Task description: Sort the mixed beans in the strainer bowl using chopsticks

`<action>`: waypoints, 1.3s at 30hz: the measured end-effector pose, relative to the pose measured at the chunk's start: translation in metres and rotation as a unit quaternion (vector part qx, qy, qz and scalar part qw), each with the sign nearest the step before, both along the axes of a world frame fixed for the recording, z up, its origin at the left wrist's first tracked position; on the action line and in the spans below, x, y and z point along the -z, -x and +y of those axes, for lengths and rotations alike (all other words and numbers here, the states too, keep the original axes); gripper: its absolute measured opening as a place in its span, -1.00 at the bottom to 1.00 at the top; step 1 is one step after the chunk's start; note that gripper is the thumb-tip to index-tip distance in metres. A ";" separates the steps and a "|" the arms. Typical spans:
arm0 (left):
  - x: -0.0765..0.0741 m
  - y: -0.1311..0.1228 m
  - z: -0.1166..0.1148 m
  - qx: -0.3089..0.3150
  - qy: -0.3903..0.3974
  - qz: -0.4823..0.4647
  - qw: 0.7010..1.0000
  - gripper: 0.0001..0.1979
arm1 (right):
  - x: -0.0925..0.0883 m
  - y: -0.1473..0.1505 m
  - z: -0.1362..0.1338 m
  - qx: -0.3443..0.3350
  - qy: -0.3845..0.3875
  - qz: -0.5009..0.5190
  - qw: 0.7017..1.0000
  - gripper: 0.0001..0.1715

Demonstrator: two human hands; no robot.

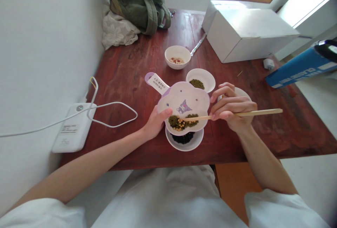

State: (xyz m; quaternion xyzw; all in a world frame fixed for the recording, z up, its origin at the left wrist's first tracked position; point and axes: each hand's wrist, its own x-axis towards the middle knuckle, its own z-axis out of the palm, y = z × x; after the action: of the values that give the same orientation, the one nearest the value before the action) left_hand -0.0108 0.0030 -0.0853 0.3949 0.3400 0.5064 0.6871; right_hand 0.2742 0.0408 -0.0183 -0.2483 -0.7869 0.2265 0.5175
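Note:
My left hand (157, 122) grips the near left edge of a flower-shaped plate (181, 94), thumb on top. The plate is white with a lilac rim, a cartoon figure and a labelled handle (158, 83). Green and yellow beans (180, 123) lie along its near side. My right hand (233, 106) is closed round wooden chopsticks (263, 112), whose tips reach into the beans. Partly under the plate stands a white bowl (184, 147) of black beans (183, 138). Behind it is a bowl (210, 80) with green beans (197, 84). Another white dish (242, 92) is mostly hidden behind my right hand.
Farther back stands a white bowl (177, 50) with pale and reddish pieces. A white box (252, 27), blue bottle (297, 67) and small white adapter (268, 63) are at right. A power bank (72, 128) with a looped cable lies left; a green bag (137, 1) sits at the back.

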 end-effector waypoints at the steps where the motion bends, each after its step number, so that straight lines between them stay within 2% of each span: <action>1: -0.001 0.000 0.000 0.001 -0.001 -0.001 1.000 -0.21 | 0.001 0.003 -0.001 -0.014 -0.002 -0.002 1.000 -0.44; 4: -0.002 -0.001 -0.001 0.001 -0.003 0.000 1.000 -0.22 | 0.005 0.009 -0.002 -0.042 -0.001 0.001 0.999 -0.48; 8: -0.001 0.000 -0.001 -0.001 0.000 0.004 1.000 -0.25 | 0.006 0.013 -0.003 -0.063 0.003 0.008 0.998 -0.44; 14: 0.000 0.000 0.000 0.002 -0.004 0.003 1.000 -0.25 | 0.005 0.009 -0.002 -0.057 0.016 0.049 0.997 -0.44; 19: -0.001 0.000 -0.001 -0.001 -0.001 0.006 1.000 -0.25 | -0.001 0.008 0.001 -0.110 -0.003 0.002 0.994 -0.47; 23: 0.001 0.000 -0.001 -0.004 -0.001 0.007 1.000 -0.24 | -0.001 0.005 0.002 -0.088 0.009 -0.008 0.996 -0.50; 27: 0.001 0.000 0.000 -0.002 -0.005 0.006 1.000 -0.25 | 0.004 -0.002 0.002 -0.052 0.032 0.043 0.997 -0.37; 30: 0.001 0.000 0.000 0.001 -0.005 0.006 1.000 -0.27 | 0.004 -0.003 0.002 -0.016 0.033 0.048 0.998 -0.36; 39: -0.001 0.000 0.000 -0.002 -0.001 0.001 1.000 -0.26 | 0.002 0.003 0.003 -0.047 -0.006 -0.004 0.999 -0.46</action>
State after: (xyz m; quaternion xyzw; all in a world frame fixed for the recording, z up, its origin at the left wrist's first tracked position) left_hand -0.0106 0.0025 -0.0845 0.3955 0.3405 0.5079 0.6853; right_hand 0.2708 0.0435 -0.0200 -0.2089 -0.8012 0.2449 0.5045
